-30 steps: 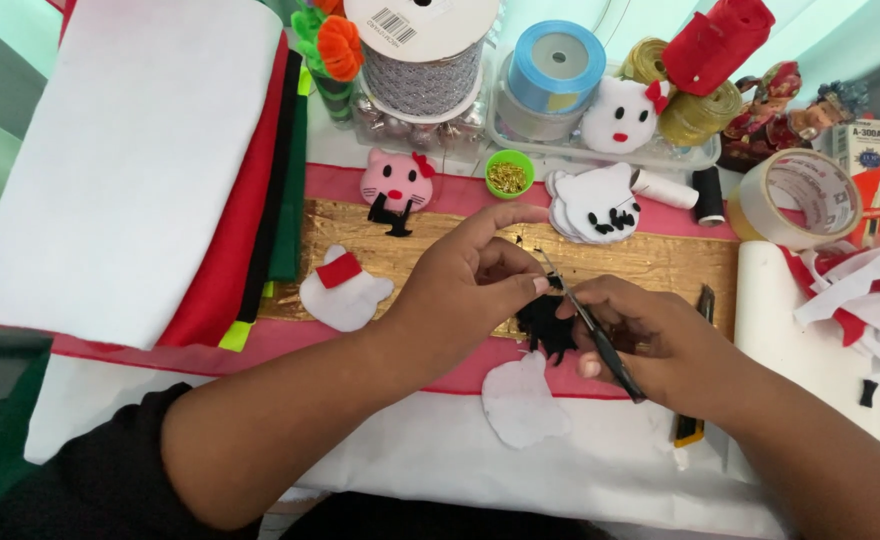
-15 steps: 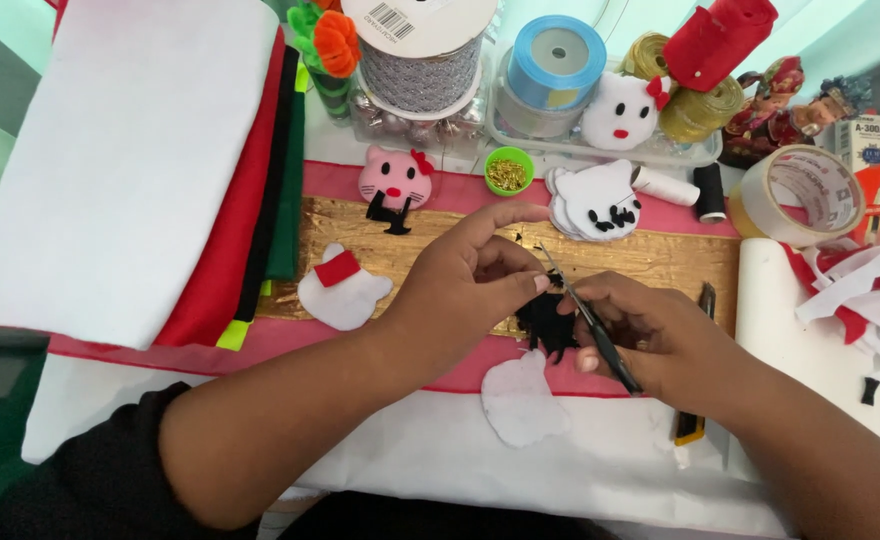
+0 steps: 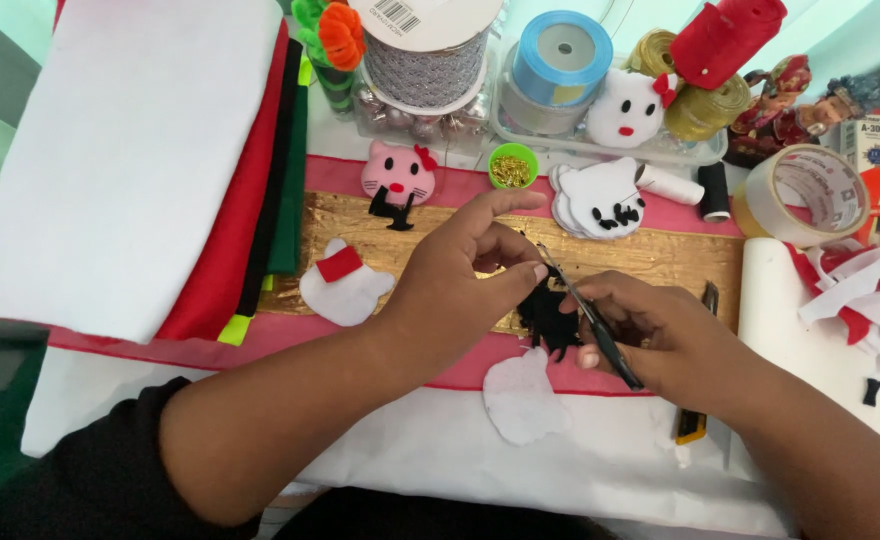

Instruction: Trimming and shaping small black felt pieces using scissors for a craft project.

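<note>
My left hand (image 3: 460, 285) pinches a small piece of black felt (image 3: 545, 315) between thumb and fingers, just above the gold strip (image 3: 660, 255). My right hand (image 3: 665, 340) grips small black scissors (image 3: 590, 320), whose thin blades point up-left into the black felt. A white felt cat-head cutout (image 3: 520, 400) lies on the white cloth right below both hands. Left of my left hand lies a white cat head with a red bow (image 3: 343, 285). A pink cat face (image 3: 397, 175) and a stack of white cat heads (image 3: 600, 195) rest further back.
Folded white, red, black and green felt sheets (image 3: 150, 150) fill the left. Ribbon spools (image 3: 560, 55), a green cup of pins (image 3: 512, 165), thread spools (image 3: 712, 190), a tape roll (image 3: 805, 195) and figurines (image 3: 790, 95) line the back. A yellow utility knife (image 3: 695, 425) lies by my right wrist; white scraps (image 3: 860, 295) at right.
Both hands stay in place over the black felt; the scissors and fingers shift only slightly.
</note>
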